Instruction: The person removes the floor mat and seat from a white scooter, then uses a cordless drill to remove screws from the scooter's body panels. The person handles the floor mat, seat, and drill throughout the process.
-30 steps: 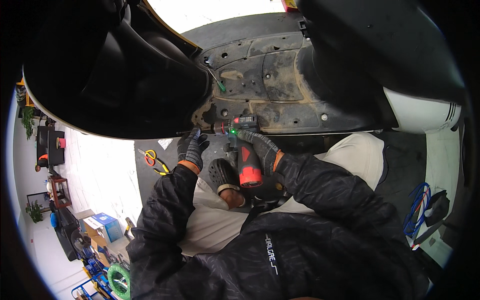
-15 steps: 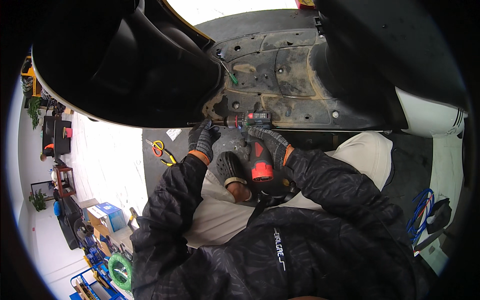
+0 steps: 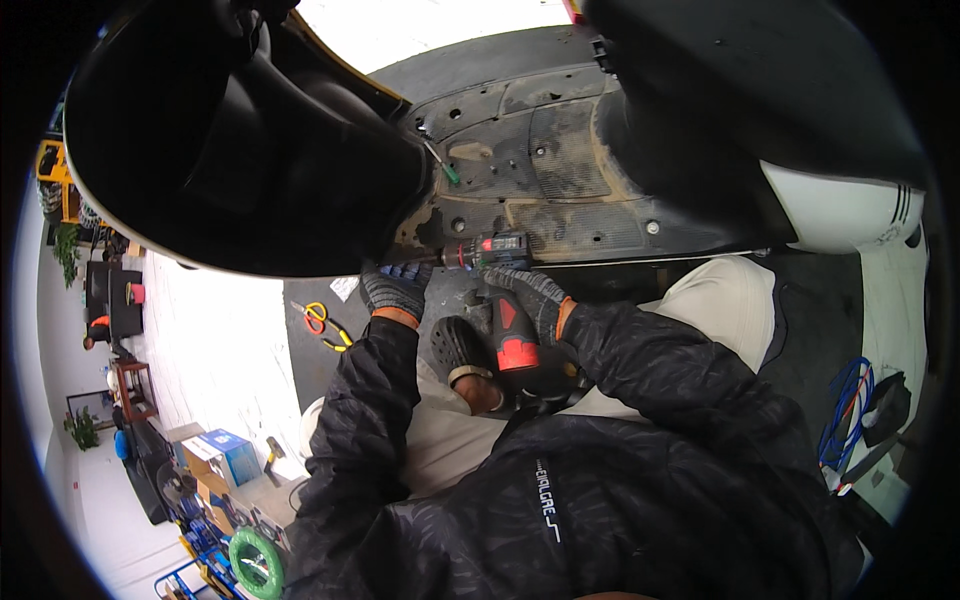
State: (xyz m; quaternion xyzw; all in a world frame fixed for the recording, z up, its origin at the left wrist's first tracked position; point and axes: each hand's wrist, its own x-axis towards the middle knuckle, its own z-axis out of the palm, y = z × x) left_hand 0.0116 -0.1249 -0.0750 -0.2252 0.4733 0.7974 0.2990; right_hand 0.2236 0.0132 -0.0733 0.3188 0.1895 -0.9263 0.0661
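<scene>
My right hand (image 3: 530, 292), in a grey knit glove with an orange cuff, grips a red and black cordless drill (image 3: 508, 246) by its handle. The drill lies on its side with its nose pointing left and its red-ended battery (image 3: 517, 353) toward me. My left hand (image 3: 397, 290), gloved alike, closes around the drill's bit (image 3: 428, 256) at the near edge of a scooter's floorboard (image 3: 600, 215). The bit's tip is hidden by the fingers and the dark front panel (image 3: 290, 235).
A green-handled screwdriver (image 3: 449, 171) and several small fasteners lie on the dirty floorboard. Orange and yellow pliers (image 3: 316, 318) rest on the dark mat left of my foot (image 3: 470, 365). Blue cable (image 3: 848, 410) is coiled at right. A hammer (image 3: 273, 453) and boxes (image 3: 222, 455) stand left.
My left hand has shifted slightly left and down, partly under the front panel's edge. The drill has moved a little left with my right hand. The whole view has shifted slightly.
</scene>
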